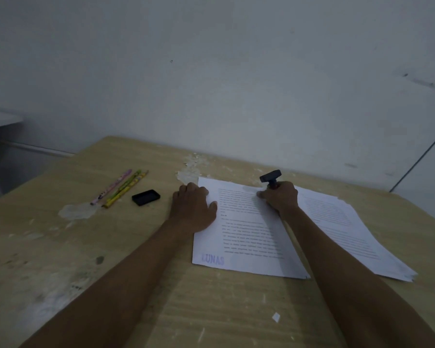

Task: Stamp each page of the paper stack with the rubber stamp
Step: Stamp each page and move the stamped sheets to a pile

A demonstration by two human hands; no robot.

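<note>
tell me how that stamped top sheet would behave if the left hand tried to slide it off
The top sheet looks thin and floppy, so it would probably bend rather than lift flat. It would likely slide easily unless the left hand kept its edge pinned.

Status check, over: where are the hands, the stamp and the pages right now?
Left hand rests on stamped page. Right hand grips rubber stamp, held clear of paper. Second pile at right. Nothing in the way.
</note>
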